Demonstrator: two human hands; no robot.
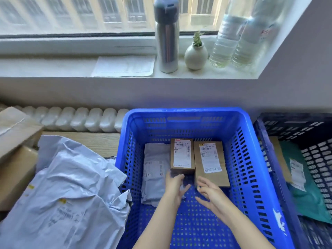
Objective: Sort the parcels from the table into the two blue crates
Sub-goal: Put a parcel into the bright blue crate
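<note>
While inside one crate (185, 112), three parcels (182, 155).

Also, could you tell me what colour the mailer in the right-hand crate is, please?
Mailer: teal green, head view.

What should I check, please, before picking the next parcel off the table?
1. Hands free: ok. The left hand and right hand are open and hold nothing.
2. Placed parcels settled: ok. The small box and the flat box lie flat in the bright blue crate.
3. Left fingertips clear of the small box: cannot tell, because of blur.
4. Free room in the bright blue crate: ok. The near floor is bare.
5. Table emptied: not ok. The large grey mailer and the brown boxes lie there.
6. Room in the dark blue crate: cannot tell, since it is partly out of frame.
</note>
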